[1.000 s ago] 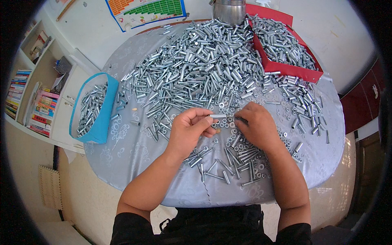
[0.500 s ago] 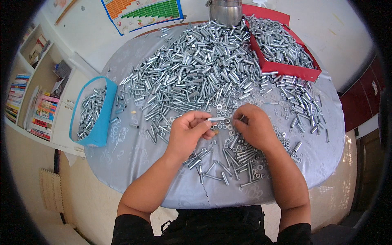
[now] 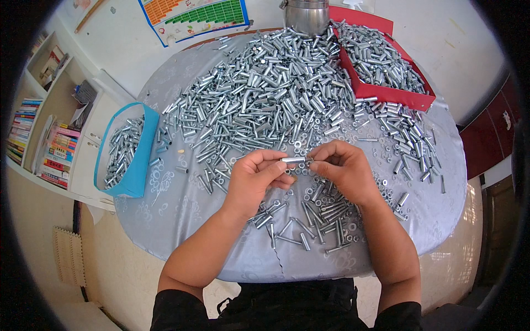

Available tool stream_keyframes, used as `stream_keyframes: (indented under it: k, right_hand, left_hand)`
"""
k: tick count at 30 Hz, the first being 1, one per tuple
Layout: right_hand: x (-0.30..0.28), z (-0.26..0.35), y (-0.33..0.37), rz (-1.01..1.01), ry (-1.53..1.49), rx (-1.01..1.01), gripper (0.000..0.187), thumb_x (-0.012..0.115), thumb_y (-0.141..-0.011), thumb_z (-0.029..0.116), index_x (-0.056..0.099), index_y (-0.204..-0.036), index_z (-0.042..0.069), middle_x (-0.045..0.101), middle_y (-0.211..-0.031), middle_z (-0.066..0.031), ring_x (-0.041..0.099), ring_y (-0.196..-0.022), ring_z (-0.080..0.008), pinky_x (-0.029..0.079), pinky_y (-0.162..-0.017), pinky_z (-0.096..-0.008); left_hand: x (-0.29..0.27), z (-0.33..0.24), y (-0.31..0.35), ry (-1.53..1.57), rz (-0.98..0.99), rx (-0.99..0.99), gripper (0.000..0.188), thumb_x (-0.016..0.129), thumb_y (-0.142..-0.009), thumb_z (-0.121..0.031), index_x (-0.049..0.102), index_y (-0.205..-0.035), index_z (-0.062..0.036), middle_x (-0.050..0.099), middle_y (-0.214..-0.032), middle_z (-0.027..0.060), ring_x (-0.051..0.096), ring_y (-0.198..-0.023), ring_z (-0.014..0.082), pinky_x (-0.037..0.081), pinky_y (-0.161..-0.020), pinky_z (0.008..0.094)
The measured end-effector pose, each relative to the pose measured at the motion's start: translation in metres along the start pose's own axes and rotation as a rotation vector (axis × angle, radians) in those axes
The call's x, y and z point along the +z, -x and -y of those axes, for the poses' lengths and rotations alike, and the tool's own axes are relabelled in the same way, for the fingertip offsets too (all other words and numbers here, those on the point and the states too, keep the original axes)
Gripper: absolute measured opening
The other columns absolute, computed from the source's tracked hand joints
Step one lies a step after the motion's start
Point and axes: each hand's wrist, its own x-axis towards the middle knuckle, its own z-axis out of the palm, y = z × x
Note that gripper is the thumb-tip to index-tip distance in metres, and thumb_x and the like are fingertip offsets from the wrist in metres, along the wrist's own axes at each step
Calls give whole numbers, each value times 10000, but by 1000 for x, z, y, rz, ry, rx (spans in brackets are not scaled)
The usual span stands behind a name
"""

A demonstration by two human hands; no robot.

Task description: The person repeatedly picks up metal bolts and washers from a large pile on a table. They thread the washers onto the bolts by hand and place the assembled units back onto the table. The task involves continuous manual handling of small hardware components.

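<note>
My left hand (image 3: 249,181) is closed on a shiny metal sleeve (image 3: 292,160), which lies level and points to the right. At the sleeve's right end, the fingertips of my right hand (image 3: 346,170) are pinched together around a small part too hidden to name. Below my hands lies a group of loose bolts (image 3: 331,212), with washers and nuts among them. A large heap of metal sleeves and bolts (image 3: 265,88) spreads over the table beyond my hands.
A blue box (image 3: 138,171) of metal sleeves stands at the left of the cloth-covered table (image 3: 182,231). At the far right is a red box (image 3: 397,97), also full of metal parts. A steel pot (image 3: 306,19) stands at the back, and a bookshelf (image 3: 41,118) on the left.
My right hand has moved left and its fingertips now meet the right end of the sleeve. The left hand has stayed nearly in place, still gripping the sleeve.
</note>
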Motion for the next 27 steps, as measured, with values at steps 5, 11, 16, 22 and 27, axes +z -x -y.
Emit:
stream_keyframes:
  k: [5, 11, 16, 22, 27]
  right_hand:
    - [1, 5, 1, 10, 4, 38, 151, 694, -818, -56, 642, -955, -19, 680, -919, -58, 655, -853, -122, 527, -766, -247]
    - [4, 9, 4, 61, -19, 50, 203, 702, -827, -34, 642, -1021, -32, 688, -936, -67, 668, -896, -140, 536, -790, -260]
    - [2, 5, 4, 54, 43, 35, 171, 726, -829, 18, 657, -978, -28, 687, -891, -57, 652, -846, -112, 527, -757, -249]
    - [2, 4, 3, 18, 78, 1, 169, 732, -845, 91, 668, -950, -24, 678, -841, -36, 618, -754, -88, 505, -690, -239]
    - [-16, 12, -1, -163, 173, -35, 186, 656, -912, 156, 668, -970, -20, 665, -813, -31, 585, -679, -78, 481, -626, -224]
  left_hand:
    - [-1, -2, 0, 19, 69, -24, 212, 600, -914, -38, 597, -1110, 43, 692, -974, 139, 697, -779, 186, 592, -671, 287]
    - [-2, 0, 0, -14, 115, -78, 233, 597, -914, -43, 606, -1129, 45, 699, -967, 156, 704, -769, 204, 597, -663, 296]
    - [5, -5, 3, -126, 112, -65, 278, 598, -921, -66, 607, -1169, 57, 701, -981, 165, 705, -776, 207, 593, -656, 290]
    - [6, -7, 5, -109, 98, -40, 269, 587, -928, -73, 610, -1168, 45, 703, -986, 163, 702, -762, 200, 590, -646, 292]
    - [3, -6, 4, -36, -11, 14, 238, 591, -927, -82, 623, -1138, 22, 707, -972, 151, 690, -719, 174, 581, -629, 287]
